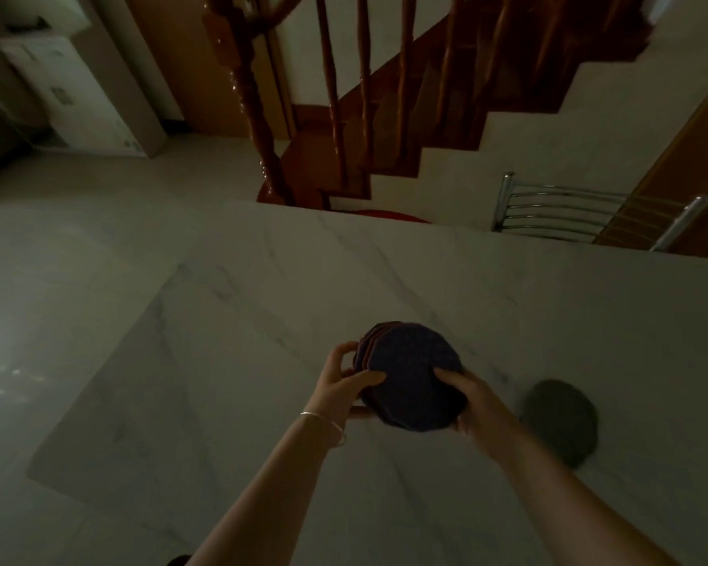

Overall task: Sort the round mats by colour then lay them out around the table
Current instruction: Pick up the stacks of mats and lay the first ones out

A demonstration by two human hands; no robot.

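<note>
Pretty dim in here, but both hands are on a stack of round mats (411,377), held up a little above the white marble table (262,320). The left hand (340,386) has its fingers curled round the stack's left edge with the thumb lying across the top mat, and there's a thin silver bracelet (323,420) on that wrist. The right hand (473,406) clamps the stack's right side, thumb on top. The top mat looks dark navy, and reddish edges peek out along the upper left of the stack.

One more mat, a dark greenish one (558,422), lies flat on the table just right of the right hand, a bit blurry.

Past the far edge sits a chrome chair back (556,214), and behind that a wooden staircase (385,116).
</note>
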